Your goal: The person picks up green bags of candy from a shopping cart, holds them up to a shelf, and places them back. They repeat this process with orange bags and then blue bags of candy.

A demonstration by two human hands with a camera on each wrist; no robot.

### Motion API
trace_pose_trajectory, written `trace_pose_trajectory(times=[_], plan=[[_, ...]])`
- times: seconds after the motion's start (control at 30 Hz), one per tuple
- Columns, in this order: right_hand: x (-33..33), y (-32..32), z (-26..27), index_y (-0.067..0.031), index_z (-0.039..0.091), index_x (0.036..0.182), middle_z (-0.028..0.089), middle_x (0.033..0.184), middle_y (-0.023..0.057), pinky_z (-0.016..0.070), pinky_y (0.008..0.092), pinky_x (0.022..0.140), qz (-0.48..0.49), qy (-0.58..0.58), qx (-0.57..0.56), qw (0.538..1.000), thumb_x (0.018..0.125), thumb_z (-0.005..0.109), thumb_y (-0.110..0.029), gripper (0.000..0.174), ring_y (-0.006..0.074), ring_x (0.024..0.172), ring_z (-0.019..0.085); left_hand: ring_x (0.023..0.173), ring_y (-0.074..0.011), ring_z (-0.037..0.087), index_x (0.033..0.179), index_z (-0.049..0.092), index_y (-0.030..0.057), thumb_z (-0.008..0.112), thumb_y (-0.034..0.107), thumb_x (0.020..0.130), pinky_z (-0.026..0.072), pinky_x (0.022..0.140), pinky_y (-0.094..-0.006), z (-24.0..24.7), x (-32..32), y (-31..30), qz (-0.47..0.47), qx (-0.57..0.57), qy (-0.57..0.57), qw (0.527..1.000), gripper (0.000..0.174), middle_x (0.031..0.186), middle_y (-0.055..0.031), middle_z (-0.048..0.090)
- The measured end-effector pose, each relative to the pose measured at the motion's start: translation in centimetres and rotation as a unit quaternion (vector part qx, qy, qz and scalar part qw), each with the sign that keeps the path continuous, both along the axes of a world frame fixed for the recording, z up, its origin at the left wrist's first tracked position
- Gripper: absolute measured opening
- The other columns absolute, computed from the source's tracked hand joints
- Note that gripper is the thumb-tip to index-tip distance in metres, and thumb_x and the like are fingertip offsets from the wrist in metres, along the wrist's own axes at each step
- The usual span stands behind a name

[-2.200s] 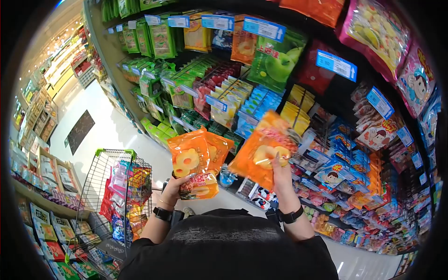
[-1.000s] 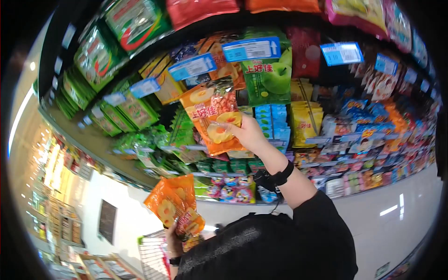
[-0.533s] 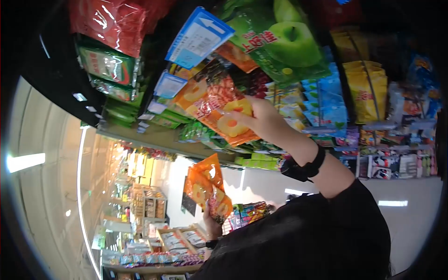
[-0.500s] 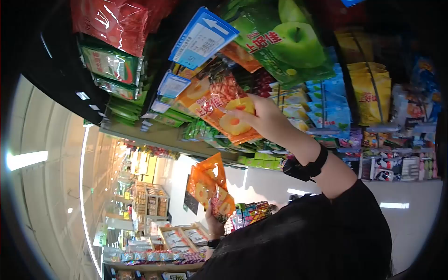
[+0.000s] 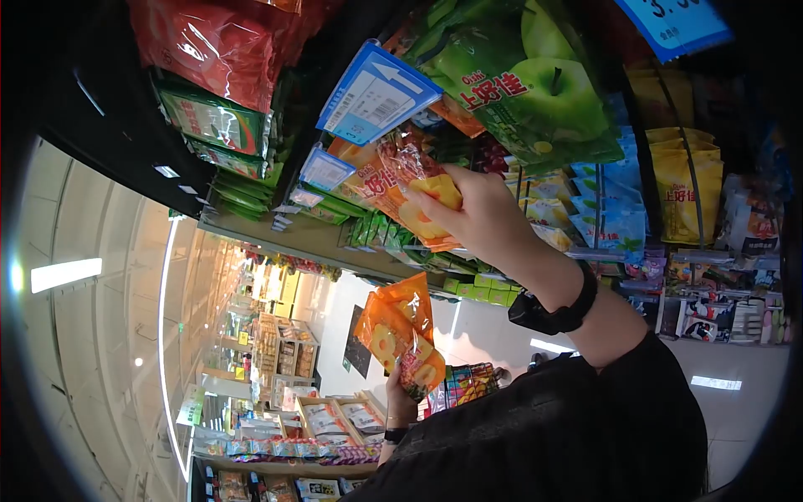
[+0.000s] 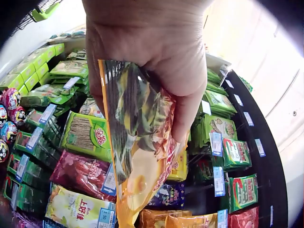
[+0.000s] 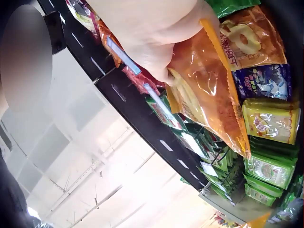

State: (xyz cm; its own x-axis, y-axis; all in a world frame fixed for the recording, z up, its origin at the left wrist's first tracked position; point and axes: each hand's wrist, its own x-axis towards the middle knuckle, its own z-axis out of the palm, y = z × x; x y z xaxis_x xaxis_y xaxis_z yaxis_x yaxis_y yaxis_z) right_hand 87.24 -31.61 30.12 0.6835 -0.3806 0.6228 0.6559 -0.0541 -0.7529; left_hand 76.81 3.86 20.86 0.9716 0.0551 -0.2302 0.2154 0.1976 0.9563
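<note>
My right hand grips an orange pineapple candy bag by one side, thumb across its front. It holds this bag up at the hanging rack, beside a big green apple bag and a blue price tag. In the right wrist view a matching orange bag hangs right beside the held one. Lower down, away from the rack, my left hand holds orange pineapple candy bags, fanned apart at the top. The left wrist view shows its fingers around a bag.
Red bags and green packets hang at the upper left. Yellow bags and blue bags hang to the right. A loaded shopping cart stands on the floor behind the left hand. Crates of packets lie beyond.
My right hand has lifted its orange bag from in front of the body up to the rack. The view has tilted and come closer to the hanging bags. My left hand keeps its bags low.
</note>
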Motion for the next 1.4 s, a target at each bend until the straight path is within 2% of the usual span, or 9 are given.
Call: trace_pose_trajectory(times=[0.17, 0.43, 0.67, 0.87, 1.0, 1.07, 1.27, 1.33, 1.4], plan=[[0.7, 0.6, 0.7, 0.0022, 0.061, 0.089, 0.063, 0.070, 0.0163, 0.0482, 0.0341, 0.055, 0.010, 0.008, -0.013, 1.000, 0.081, 0.064, -0.028, 0.031, 0.0287, 0.060, 0.062, 0.112, -0.0285, 0.051, 0.128, 0.039, 0.0015, 0.042, 0.033, 0.090, 0.0393, 0.098, -0.0420, -0.3, 0.2, -0.3, -0.012, -0.002, 0.014, 1.000, 0.050, 0.123, -0.0148, 0.051], [0.6, 1.0, 1.3, 0.0020, 0.061, 0.086, 0.062, 0.070, 0.0173, 0.0476, 0.0382, 0.058, -0.063, 0.047, -0.056, 0.995, 0.080, 0.063, -0.030, 0.033, 0.0323, 0.063, 0.061, 0.109, -0.0300, 0.052, 0.127, 0.038, -0.0007, 0.045, 0.035, 0.088, 0.0414, 0.095, -0.0431, -0.8, 0.3, -0.4, -0.024, -0.009, -0.003, 1.000, 0.053, 0.121, -0.0164, 0.052], [0.5, 0.7, 2.0, 0.0026, 0.061, 0.088, 0.062, 0.072, 0.0187, 0.0479, 0.0391, 0.061, -0.025, 0.081, -0.058, 0.995, 0.079, 0.063, -0.030, 0.034, 0.0334, 0.067, 0.061, 0.111, -0.0288, 0.052, 0.127, 0.038, -0.0008, 0.044, 0.035, 0.088, 0.0411, 0.096, -0.0418, -0.6, 0.3, -1.2, -0.005, 0.000, -0.010, 1.000, 0.054, 0.122, -0.0158, 0.051], [3.1, -0.3, 1.3, 0.0037, 0.060, 0.080, 0.061, 0.072, 0.0225, 0.0487, 0.0414, 0.065, -0.045, 0.060, 0.022, 0.997, 0.078, 0.059, -0.037, 0.041, 0.0361, 0.070, 0.061, 0.111, -0.0286, 0.052, 0.129, 0.037, -0.0006, 0.043, 0.033, 0.089, 0.0405, 0.097, -0.0416, -0.8, 0.1, -1.3, -0.016, -0.050, -0.023, 0.998, 0.053, 0.122, -0.0159, 0.051], [7.0, -0.6, 0.3, 0.0022, 0.061, 0.089, 0.060, 0.081, 0.0268, 0.0462, 0.0435, 0.074, -0.104, 0.127, 0.019, 0.986, 0.079, 0.058, -0.045, 0.048, 0.0398, 0.081, 0.059, 0.109, -0.0286, 0.054, 0.128, 0.038, -0.0010, 0.044, 0.033, 0.088, 0.0424, 0.095, -0.0422, -1.7, -0.3, -0.6, 0.005, -0.074, -0.037, 0.997, 0.053, 0.120, -0.0162, 0.053], [8.6, -0.6, -0.1, -0.0001, 0.063, 0.090, 0.065, 0.084, 0.0164, 0.0469, 0.0330, 0.074, -0.133, 0.116, 0.047, 0.983, 0.079, 0.063, -0.040, 0.041, 0.0275, 0.081, 0.063, 0.106, -0.0294, 0.055, 0.127, 0.038, -0.0017, 0.045, 0.031, 0.087, 0.0448, 0.092, -0.0425, -1.8, -0.7, -0.2, -0.012, -0.108, -0.033, 0.994, 0.052, 0.119, -0.0169, 0.053], [14.7, -1.2, -1.5, 0.0062, 0.056, 0.107, 0.061, 0.104, 0.0159, 0.0450, 0.0308, 0.081, -0.205, 0.188, 0.112, 0.954, 0.078, 0.065, -0.044, 0.059, 0.0220, 0.095, 0.059, 0.103, -0.0281, 0.057, 0.124, 0.040, -0.0024, 0.054, 0.019, 0.083, 0.0478, 0.089, -0.0418, -3.2, -1.2, 2.4, -0.006, -0.190, -0.041, 0.981, 0.048, 0.114, -0.0162, 0.056], [15.8, -1.6, -2.1, 0.0105, 0.048, 0.115, 0.055, 0.115, 0.0171, 0.0436, 0.0310, 0.085, -0.173, 0.140, 0.127, 0.967, 0.074, 0.070, -0.045, 0.073, 0.0220, 0.103, 0.055, 0.100, -0.0269, 0.059, 0.123, 0.042, -0.0022, 0.056, 0.018, 0.082, 0.0493, 0.087, -0.0406, -4.5, -1.6, 4.0, 0.006, -0.199, -0.041, 0.979, 0.048, 0.113, -0.0150, 0.057], [17.4, -1.6, -3.4, 0.0104, 0.046, 0.118, 0.053, 0.118, 0.0145, 0.0423, 0.0319, 0.088, -0.072, -0.020, 0.261, 0.963, 0.068, 0.075, -0.045, 0.080, 0.0223, 0.106, 0.052, 0.098, -0.0267, 0.060, 0.123, 0.041, -0.0033, 0.054, 0.026, 0.085, 0.0494, 0.086, -0.0412, -4.5, -2.4, 4.4, 0.015, -0.149, -0.060, 0.987, 0.050, 0.111, -0.0152, 0.058]])
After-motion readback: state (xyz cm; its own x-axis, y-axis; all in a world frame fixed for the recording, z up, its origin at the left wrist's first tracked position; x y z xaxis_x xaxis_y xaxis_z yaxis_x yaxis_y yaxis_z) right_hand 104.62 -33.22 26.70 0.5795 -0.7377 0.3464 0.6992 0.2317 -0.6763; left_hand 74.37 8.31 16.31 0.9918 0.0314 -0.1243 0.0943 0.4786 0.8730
